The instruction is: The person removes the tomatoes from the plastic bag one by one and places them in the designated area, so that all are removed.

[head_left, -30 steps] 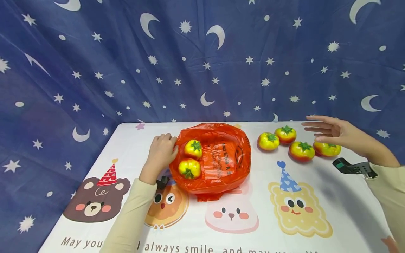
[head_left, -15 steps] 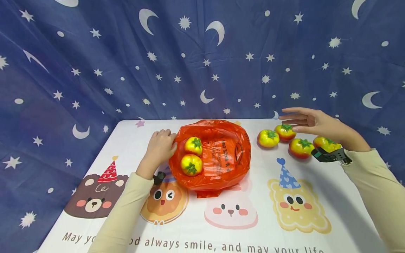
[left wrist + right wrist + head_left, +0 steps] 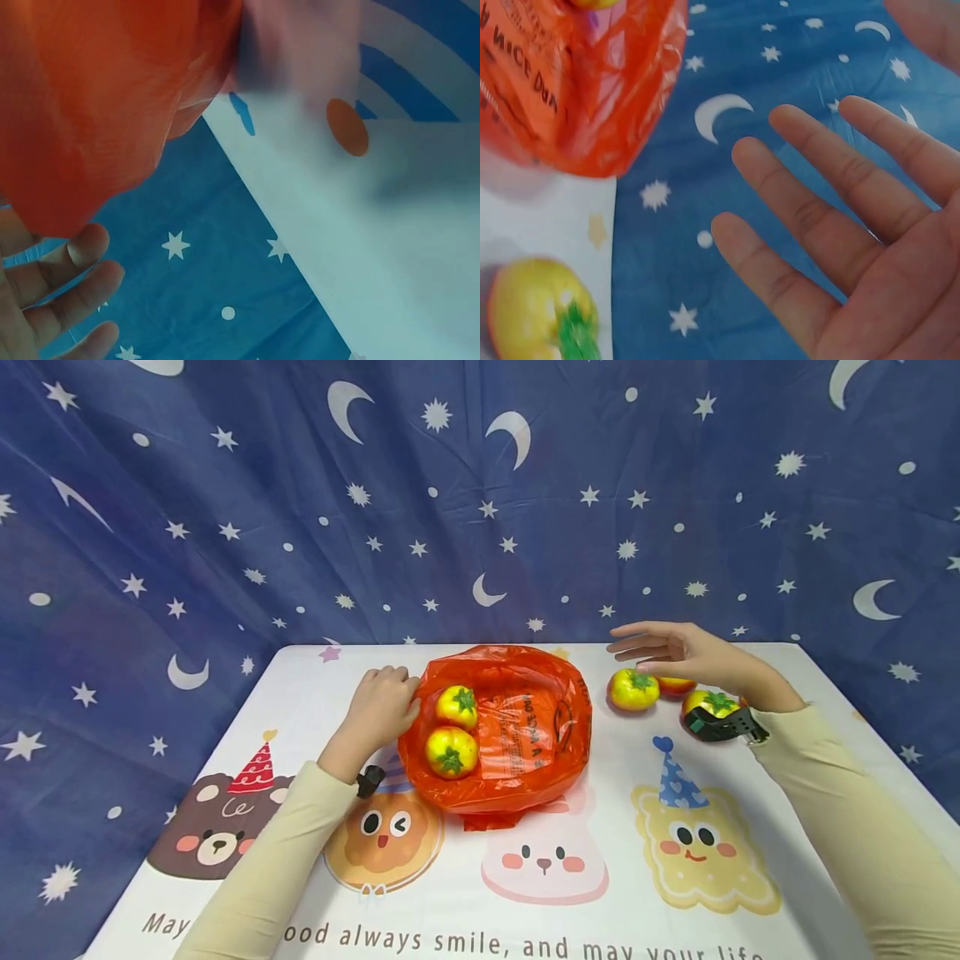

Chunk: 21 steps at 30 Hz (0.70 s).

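While the left hand point(image 3: 375, 710) pinches the rim of an open, crinkled red plastic bag point(image 3: 517, 797) holding two round, glossy yellow-and-red fruits with green leafy tops point(image 3: 452, 753), the right hand point(image 3: 686, 652) hangs, fingers spread, near similar loose fruits point(image 3: 633, 691) on the white printed tablecloth point(image 3: 465, 872).

Dark blue curtain point(image 3: 450, 502) patterned in white moon-and-star shapes hangs beyond the far edge of a white, cartoon-printed tablecloth point(image 3: 618, 764)
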Motion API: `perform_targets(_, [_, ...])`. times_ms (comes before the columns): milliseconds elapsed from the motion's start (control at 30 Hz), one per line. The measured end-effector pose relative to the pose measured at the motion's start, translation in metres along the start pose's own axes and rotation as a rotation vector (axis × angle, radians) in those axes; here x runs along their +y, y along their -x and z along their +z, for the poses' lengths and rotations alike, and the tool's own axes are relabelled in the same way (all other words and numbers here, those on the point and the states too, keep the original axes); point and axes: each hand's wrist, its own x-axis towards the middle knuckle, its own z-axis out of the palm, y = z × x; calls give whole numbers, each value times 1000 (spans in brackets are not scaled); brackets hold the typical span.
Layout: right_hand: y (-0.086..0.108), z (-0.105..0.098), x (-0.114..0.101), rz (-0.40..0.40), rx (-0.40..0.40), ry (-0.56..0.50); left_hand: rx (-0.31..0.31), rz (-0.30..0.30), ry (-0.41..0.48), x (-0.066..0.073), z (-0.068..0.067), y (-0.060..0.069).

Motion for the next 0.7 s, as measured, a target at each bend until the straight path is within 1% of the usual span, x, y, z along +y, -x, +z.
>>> perform_targets(100, [-9, 8, 0, -41, -34, -29, -8, 7, -28, 1, 0, -1])
perform_targets(200, [-18, 16, 2, -75, -68, -43, -2, 10, -54, 2, 0, 0])
perform_targets(300, [-27, 23, 2, -87, -95, -52, 8, 11, -70, 2, 0, 1])
perform_targets(500, [-42, 36, -2, -110, -104, -76, 35, 22, -104, 0, 2, 3])
perform_targets(700, [-56, 50, -11, -141, -114, -120, 78, 52, -133, -3, 6, 3])
